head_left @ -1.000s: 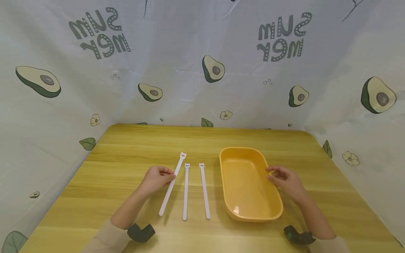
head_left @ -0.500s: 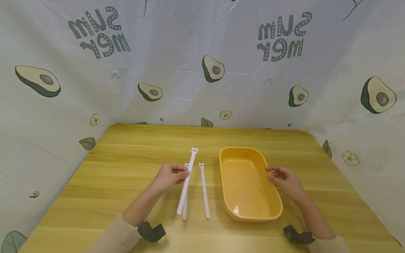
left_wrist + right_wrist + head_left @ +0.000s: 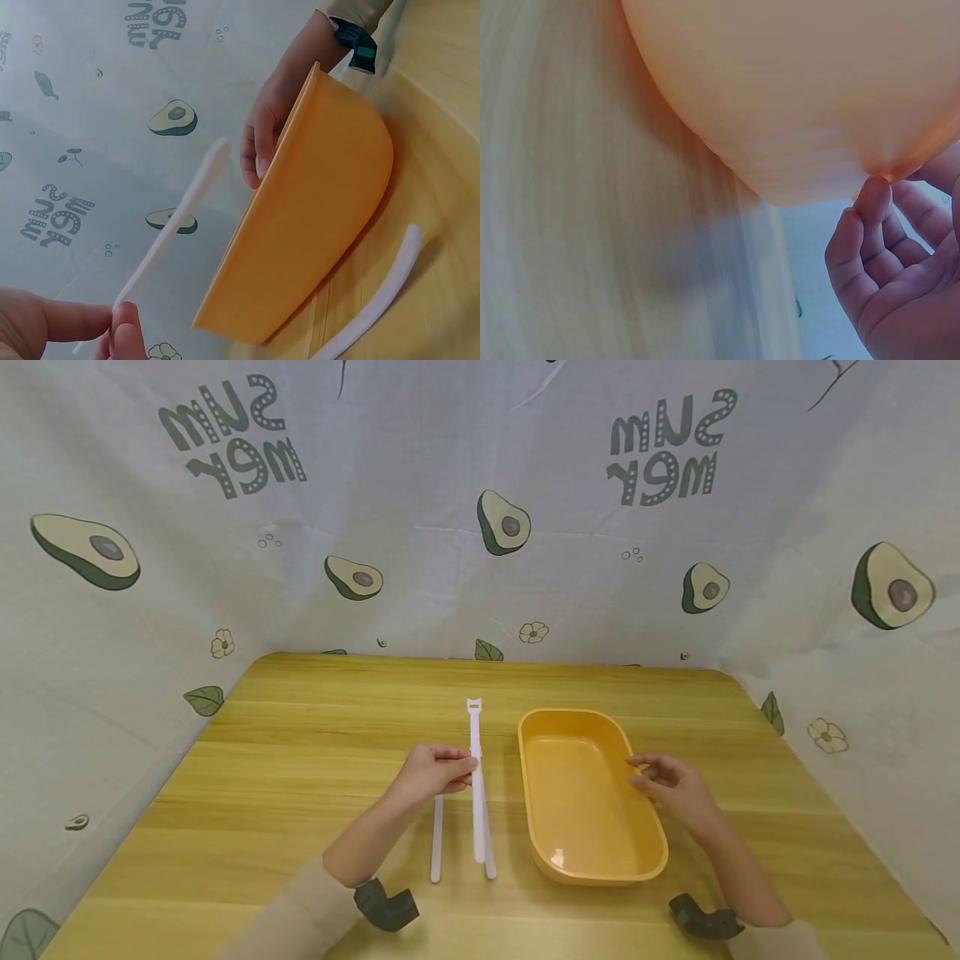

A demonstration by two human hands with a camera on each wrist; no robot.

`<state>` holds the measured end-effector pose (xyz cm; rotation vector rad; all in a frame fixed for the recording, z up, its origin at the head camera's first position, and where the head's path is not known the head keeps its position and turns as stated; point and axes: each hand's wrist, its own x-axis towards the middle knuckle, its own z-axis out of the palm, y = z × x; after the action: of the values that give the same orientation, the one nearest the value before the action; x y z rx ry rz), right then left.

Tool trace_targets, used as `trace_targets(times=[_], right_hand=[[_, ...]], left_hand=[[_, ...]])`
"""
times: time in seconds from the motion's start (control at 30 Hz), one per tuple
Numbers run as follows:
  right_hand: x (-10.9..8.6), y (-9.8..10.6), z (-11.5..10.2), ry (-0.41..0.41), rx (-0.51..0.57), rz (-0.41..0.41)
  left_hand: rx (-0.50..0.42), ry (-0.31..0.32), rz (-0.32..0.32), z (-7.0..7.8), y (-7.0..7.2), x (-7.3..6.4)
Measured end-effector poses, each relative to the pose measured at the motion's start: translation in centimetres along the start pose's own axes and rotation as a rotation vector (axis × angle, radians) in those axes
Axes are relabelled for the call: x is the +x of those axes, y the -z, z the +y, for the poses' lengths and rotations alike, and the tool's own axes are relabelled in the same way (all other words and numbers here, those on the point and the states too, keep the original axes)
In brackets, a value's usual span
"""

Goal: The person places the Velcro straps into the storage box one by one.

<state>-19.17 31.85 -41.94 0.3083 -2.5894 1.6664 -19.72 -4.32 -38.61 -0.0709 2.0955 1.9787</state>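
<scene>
My left hand pinches a white hook-and-loop cable tie near its middle, its slotted head pointing away from me. In the left wrist view, that tie slants up from the fingertips, raised off the table. A second white cable tie lies just beneath it, partly covered in the head view. Another cable tie rests farther left, its upper part hidden behind my left hand. With thumb and fingers, my right hand holds the right rim of a yellow plastic basin, which has nothing in it.
Everything sits on a wood-grain table with rounded far corners. Behind and at both sides hangs a pale cloth printed with avocados and lettering. A dark curved piece is worn at each wrist.
My left hand has carried its cable tie rightward, past the middle tie to over the right one, and turned it nearly straight. The right hand and basin have stayed put.
</scene>
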Motion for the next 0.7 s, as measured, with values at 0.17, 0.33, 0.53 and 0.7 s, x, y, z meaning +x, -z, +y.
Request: trace_targets(times=[0.17, 0.33, 0.53, 0.7], right_hand=[[0.0, 0.0, 0.0, 0.001, -0.003, -0.002], [-0.1, 0.0, -0.1, 0.005, 0.0, 0.0], [-0.2, -0.1, -0.2, -0.001, 0.007, 0.004], [-0.3, -0.1, -0.2, 0.007, 0.018, -0.001]], left_hand=[[-0.02, -0.004, -0.029, 0.1, -1.1, 0.2], [-0.028, -0.007, -0.067, 0.1, -2.1, 0.5], [-0.027, -0.009, -0.088, -0.1, -3.2, 1.1], [-0.07, 0.005, -0.106, 0.1, -4.3, 1.5]])
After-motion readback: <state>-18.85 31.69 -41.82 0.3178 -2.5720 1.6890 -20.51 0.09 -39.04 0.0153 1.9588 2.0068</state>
